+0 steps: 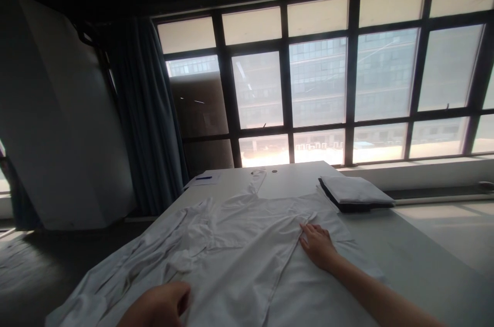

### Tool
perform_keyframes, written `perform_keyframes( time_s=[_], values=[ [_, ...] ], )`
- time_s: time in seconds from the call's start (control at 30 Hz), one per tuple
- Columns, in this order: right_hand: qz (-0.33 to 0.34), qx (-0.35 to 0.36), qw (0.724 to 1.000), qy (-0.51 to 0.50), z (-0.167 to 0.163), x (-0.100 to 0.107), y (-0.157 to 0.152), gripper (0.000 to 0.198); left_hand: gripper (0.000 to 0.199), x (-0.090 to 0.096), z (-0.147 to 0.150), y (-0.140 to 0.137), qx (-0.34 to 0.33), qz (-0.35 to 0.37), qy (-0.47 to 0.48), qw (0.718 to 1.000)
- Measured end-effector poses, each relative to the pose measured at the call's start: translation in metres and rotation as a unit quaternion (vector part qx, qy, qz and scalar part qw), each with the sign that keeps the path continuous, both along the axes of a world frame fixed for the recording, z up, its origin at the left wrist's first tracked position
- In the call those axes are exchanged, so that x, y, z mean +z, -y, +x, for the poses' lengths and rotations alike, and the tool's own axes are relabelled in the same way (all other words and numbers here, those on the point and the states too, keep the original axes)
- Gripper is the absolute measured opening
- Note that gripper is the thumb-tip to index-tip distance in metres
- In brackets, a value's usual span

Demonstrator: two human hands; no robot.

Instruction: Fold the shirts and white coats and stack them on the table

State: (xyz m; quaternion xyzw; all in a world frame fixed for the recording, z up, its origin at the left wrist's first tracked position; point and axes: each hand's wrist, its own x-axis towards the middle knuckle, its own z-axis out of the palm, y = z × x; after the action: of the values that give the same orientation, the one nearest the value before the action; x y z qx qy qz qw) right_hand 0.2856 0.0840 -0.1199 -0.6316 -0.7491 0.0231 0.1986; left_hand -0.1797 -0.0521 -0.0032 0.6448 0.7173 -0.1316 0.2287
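Observation:
A white shirt (239,265) lies spread over the table, its cloth wrinkled and partly folded over itself. My right hand (318,246) rests on top of it along a folded edge, fingers stretched out and flat on the cloth. At the lower frame edge, my left hand (160,304) has its fingers curled in at the shirt's near left part. The left fingertips are mostly hidden, and they appear closed on the fabric. More crumpled white cloth (142,255) lies to the left; I cannot tell whether it is a separate garment.
On the right side of the white table (389,234) sits a folded white and black stack of cloth (355,192). A blue pen (204,178) lies on paper (212,181) at the far left corner. Beyond stand a blue curtain (144,116), a pillar (73,126) and large windows (318,83).

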Motion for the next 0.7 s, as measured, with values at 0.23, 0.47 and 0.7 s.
perform_keyframes(
  time_s=[0.23,0.47,0.7],
  values=[
    [-0.046,-0.047,0.995,-0.077,0.031,0.011,-0.022,0.059,0.021,0.024,0.081,0.020,-0.167,0.247,0.194,0.935],
    [-0.075,-0.087,0.992,-0.059,0.031,0.023,-0.070,0.049,0.021,-0.067,0.135,0.014,-0.443,0.336,0.125,0.822],
    [-0.027,0.005,0.999,-0.022,0.001,0.037,-0.077,0.053,0.039,-0.121,0.129,0.000,-0.469,0.411,0.104,0.775]
  ],
)
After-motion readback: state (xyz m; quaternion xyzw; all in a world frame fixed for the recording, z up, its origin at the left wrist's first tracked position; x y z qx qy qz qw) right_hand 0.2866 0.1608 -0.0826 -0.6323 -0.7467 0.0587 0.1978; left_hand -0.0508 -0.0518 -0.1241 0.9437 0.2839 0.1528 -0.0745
